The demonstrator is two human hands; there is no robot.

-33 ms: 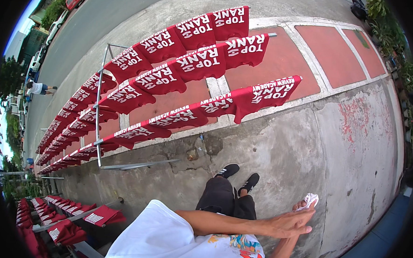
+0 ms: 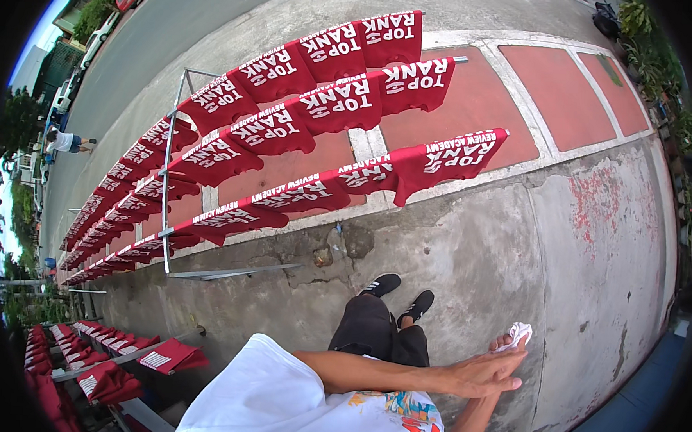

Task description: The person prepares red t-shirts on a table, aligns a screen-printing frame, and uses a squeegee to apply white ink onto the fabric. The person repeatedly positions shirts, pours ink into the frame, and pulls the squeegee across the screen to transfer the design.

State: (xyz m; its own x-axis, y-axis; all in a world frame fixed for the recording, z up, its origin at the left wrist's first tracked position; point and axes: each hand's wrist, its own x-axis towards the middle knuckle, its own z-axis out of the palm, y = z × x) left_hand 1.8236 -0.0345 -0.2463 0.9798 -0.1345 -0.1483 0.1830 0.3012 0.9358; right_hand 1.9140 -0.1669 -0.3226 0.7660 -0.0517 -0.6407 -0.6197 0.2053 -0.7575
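White cloth [image 2: 520,333] sits bunched at the fingertips of the right hand [image 2: 504,343], pinched there; the left hand [image 2: 474,376] lies across that hand, and I cannot tell whether it grips. Beyond the black shoes [image 2: 381,285], red printed cloths [image 2: 459,155] hang in rows on a metal rack [image 2: 165,191], with another person [image 2: 64,142] farther off by the road [image 2: 192,12].

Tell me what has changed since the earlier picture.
Nothing was visibly taken hold of or let go; only the camera view shifted very slightly. The two hands stay together by the white cloth, the red cloths still hang in rows, and the black shoes stay put.
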